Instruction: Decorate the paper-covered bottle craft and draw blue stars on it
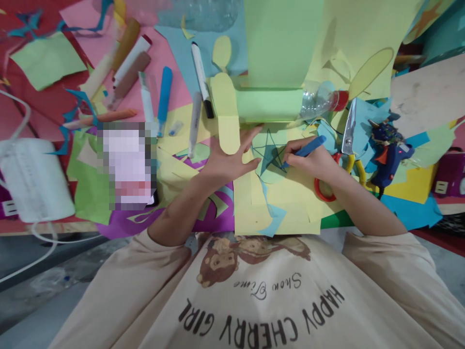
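Note:
My right hand (310, 157) is closed around a blue marker (311, 145), its tip down on a pale green paper piece (275, 175). On that paper is a star (271, 154) outlined in dark blue and partly coloured in. My left hand (230, 162) lies with fingers spread along the paper's left edge, seemingly steadying it. A pale yellow paper strip (228, 133) hangs over the back of this hand. It joins a clear plastic bottle (315, 101) with a red cap, wrapped in light green paper and lying on its side. Yellow sheets (290, 213) lie beneath.
Right of my hand are scissors (349, 135) with red and yellow handles and a dark blue glue gun (388, 167). Several markers (164, 94) lie to the left, beside a blurred-out phone (127, 165) and a white power adapter (34, 179). Paper scraps cover the table.

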Action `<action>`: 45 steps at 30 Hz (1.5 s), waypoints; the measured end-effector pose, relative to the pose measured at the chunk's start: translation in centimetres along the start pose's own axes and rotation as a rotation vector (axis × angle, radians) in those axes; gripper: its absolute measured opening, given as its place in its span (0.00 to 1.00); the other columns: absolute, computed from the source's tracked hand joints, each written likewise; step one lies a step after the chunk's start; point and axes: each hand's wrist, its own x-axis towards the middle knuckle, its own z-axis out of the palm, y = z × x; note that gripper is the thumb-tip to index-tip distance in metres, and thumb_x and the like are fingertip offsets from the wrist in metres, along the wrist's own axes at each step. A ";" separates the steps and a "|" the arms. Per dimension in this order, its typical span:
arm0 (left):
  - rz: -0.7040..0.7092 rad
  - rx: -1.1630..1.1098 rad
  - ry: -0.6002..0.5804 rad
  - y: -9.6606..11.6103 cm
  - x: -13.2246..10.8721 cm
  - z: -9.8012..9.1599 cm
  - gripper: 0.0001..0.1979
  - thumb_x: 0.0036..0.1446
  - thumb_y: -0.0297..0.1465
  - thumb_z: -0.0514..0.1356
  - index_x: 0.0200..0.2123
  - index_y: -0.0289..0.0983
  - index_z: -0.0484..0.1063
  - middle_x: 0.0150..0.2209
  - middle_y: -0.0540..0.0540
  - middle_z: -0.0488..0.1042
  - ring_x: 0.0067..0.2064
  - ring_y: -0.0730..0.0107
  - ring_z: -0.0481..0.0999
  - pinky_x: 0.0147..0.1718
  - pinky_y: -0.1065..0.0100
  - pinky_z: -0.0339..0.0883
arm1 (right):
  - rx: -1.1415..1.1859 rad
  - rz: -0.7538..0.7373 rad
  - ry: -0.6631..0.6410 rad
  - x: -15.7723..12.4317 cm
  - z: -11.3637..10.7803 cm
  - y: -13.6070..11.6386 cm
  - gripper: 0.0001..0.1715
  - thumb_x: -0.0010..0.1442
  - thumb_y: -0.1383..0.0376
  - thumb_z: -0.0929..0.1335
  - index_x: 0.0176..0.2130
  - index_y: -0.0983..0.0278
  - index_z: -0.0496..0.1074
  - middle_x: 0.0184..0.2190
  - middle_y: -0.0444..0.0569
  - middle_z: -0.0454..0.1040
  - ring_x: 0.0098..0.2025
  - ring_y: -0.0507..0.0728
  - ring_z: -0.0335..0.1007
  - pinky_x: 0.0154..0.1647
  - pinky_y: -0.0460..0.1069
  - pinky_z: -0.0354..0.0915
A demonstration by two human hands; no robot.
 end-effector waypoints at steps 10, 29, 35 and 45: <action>0.008 0.016 0.002 -0.2 0.1 0.3 0.37 0.63 0.38 0.58 0.73 0.42 0.53 0.44 0.47 0.67 0.45 0.62 0.70 0.54 0.59 0.63 | 0.036 -0.059 0.113 0.5 0.2 0.3 0.07 0.51 0.66 0.66 0.23 0.62 0.69 0.21 0.42 0.69 0.25 0.51 0.60 0.28 0.49 0.56; 0.013 -0.026 0.009 -0.3 0.1 0.3 0.37 0.63 0.40 0.58 0.73 0.46 0.52 0.46 0.48 0.68 0.44 0.65 0.69 0.54 0.60 0.62 | 0.002 0.001 0.035 0.1 0.2 0.0 0.09 0.47 0.67 0.64 0.19 0.61 0.60 0.17 0.40 0.57 0.24 0.50 0.50 0.25 0.48 0.49; 0.016 -0.018 -0.003 -0.3 0.0 0.2 0.37 0.63 0.40 0.57 0.73 0.44 0.53 0.44 0.47 0.67 0.44 0.63 0.69 0.54 0.60 0.62 | -0.024 -0.016 -0.031 0.0 -0.1 -0.2 0.11 0.48 0.70 0.64 0.19 0.61 0.60 0.17 0.40 0.57 0.24 0.49 0.51 0.26 0.50 0.48; 0.020 -0.001 0.013 -0.4 0.1 0.3 0.37 0.63 0.39 0.58 0.73 0.44 0.53 0.44 0.48 0.68 0.43 0.65 0.68 0.53 0.60 0.62 | 0.030 -0.072 0.103 0.3 0.1 0.3 0.09 0.53 0.68 0.65 0.22 0.62 0.67 0.20 0.42 0.66 0.25 0.51 0.57 0.27 0.49 0.53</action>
